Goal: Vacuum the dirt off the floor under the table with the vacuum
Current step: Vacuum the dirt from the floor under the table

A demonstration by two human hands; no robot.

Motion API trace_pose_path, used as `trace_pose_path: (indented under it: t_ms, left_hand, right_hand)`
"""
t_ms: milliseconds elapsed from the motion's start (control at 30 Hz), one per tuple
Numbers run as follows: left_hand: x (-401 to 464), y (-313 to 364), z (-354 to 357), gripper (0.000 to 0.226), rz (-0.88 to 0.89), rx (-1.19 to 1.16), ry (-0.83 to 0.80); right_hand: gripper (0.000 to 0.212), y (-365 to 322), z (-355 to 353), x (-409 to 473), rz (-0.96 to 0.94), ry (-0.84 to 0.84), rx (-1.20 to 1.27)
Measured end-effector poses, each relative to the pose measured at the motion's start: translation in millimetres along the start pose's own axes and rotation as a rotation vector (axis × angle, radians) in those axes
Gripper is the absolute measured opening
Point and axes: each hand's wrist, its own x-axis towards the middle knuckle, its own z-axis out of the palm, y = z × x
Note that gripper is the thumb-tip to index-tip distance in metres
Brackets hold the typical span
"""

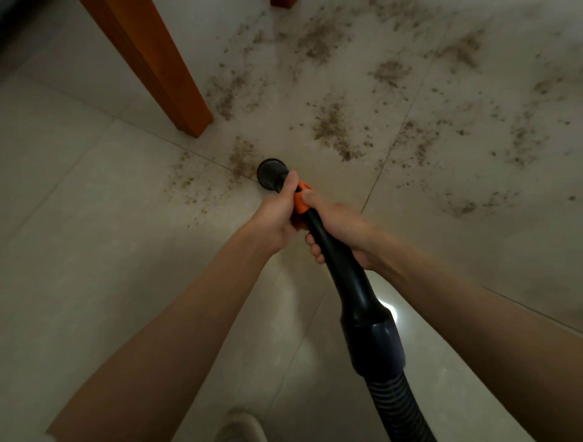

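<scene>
A black vacuum wand [347,284] with an orange collar [301,202] runs from the ribbed hose [400,407] at the bottom right up to a round black nozzle [270,173]. The nozzle points down at the pale tiled floor, at the near edge of a brown dirt patch [243,156]. My left hand [277,217] grips the wand just behind the nozzle. My right hand [337,230] grips the tube just below the orange collar. More dirt [334,126] is scattered across the tiles ahead and to the right.
An orange-brown wooden table leg [157,66] slants down to the floor left of the nozzle. A second leg's foot [282,3] shows at the top edge. My light shoe [239,426] is at the bottom. Tile joints cross the floor.
</scene>
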Motion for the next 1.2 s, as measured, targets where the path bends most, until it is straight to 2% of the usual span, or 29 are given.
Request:
trace_pose_path:
  t_ms: [333, 467, 633, 767, 967, 1100, 1200]
  left_hand:
    - [13.6, 8.4, 15.4, 0.035, -0.033, 0.083, 0.036]
    - [17.3, 15.2, 26.5, 0.039, -0.052, 0.109, 0.047]
    - [17.2, 36.9, 47.7, 0.049, -0.069, 0.234, 0.084]
    - [8.5, 44.9, 59.7, 0.049, -0.097, 0.258, 0.106]
    - [-6.6, 34.0, 74.7, 0.052, -0.080, 0.165, 0.136]
    - [-16.0, 37.4, 82.1, 0.056, -0.107, 0.122, 0.166]
    - [-23.2, 41.6, 85.2, 0.054, -0.144, 0.042, 0.091]
  right_hand:
    - [0.053, -1.8, -17.7, 4.2, -0.073, 0.053, -0.011]
    - [0.045, 0.9, -25.8, 1.0, -0.073, 0.095, -0.094]
    - [0.036, -2.3, -30.4, -0.9, -0.127, 0.262, -0.222]
    - [0.039, 2.0, -37.3, -9.2, -0.171, 0.338, -0.351]
    - [0.039, -4.7, -45.9, -22.2, -0.198, 0.358, -0.484]
    - [0.040, -22.4, -51.1, -28.0, -0.176, 0.329, -0.420]
    - [0.041, -31.9, -54.6, -31.8, -0.141, 0.326, -0.371]
